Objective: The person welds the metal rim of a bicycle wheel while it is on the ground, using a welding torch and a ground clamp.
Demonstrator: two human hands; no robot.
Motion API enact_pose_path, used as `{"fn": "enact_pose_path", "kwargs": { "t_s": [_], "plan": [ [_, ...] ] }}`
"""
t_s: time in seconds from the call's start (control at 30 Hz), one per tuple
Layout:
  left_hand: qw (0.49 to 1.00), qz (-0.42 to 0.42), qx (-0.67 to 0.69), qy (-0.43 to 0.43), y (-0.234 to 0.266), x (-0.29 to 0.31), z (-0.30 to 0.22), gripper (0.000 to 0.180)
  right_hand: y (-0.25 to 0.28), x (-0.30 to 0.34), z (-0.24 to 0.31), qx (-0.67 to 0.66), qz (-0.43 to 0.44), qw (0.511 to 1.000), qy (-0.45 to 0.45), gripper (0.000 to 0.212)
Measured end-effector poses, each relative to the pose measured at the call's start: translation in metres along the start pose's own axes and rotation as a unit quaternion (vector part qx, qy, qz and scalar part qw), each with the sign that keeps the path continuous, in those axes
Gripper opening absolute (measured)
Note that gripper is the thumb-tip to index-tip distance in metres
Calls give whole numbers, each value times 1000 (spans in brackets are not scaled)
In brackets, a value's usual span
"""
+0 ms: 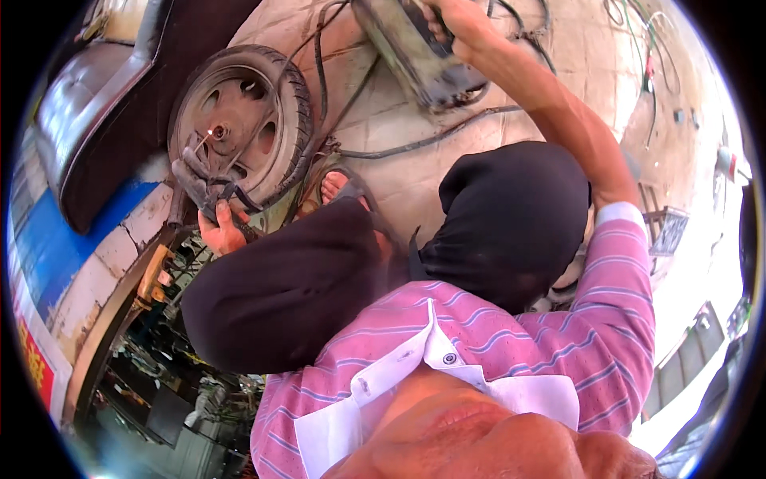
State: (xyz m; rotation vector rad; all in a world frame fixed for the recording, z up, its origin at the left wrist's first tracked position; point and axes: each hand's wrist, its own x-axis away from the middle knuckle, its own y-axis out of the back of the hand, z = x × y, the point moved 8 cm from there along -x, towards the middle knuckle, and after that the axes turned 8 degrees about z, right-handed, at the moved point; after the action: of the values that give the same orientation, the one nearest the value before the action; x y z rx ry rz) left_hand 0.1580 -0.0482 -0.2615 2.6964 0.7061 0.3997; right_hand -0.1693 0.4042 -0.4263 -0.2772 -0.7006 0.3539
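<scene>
Resting just beyond the left hand [223, 231] is a wheel [235, 112].

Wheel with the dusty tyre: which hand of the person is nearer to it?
Left. The left hand is just below the wheel in the picture, holding a dark clamp-like tool; the right hand is farther off, to the wheel's right, at the worn box.

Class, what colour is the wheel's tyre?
The tyre is dark grey, best seen in the head view.
</scene>
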Motion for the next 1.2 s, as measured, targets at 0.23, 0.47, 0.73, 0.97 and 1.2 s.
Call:
{"fn": "enact_pose_path", "kwargs": {
  "t_s": [0.23,0.47,0.73,0.97,1.2],
  "plan": [
    [1000,-5,-26,-5,7,0,-14,33,19,-67,48,-118,-50,990,52,24],
    [1000,-9,1,12,-4,-5,-10,35,32,-31,91,54,-79,971,217,27],
    [1000,1,15,-16,-1,-4,-4,35,70,90,-33,78,-176,967,169,27],
    [1000,6,16,6,-8,-11,-5,34,30,75,-147,-216,-50,973,-69,37],
    [1000,19,6,7,-16,-7,-11,34,4,49,-143,-420,97,899,-76,52]
  ]
}}
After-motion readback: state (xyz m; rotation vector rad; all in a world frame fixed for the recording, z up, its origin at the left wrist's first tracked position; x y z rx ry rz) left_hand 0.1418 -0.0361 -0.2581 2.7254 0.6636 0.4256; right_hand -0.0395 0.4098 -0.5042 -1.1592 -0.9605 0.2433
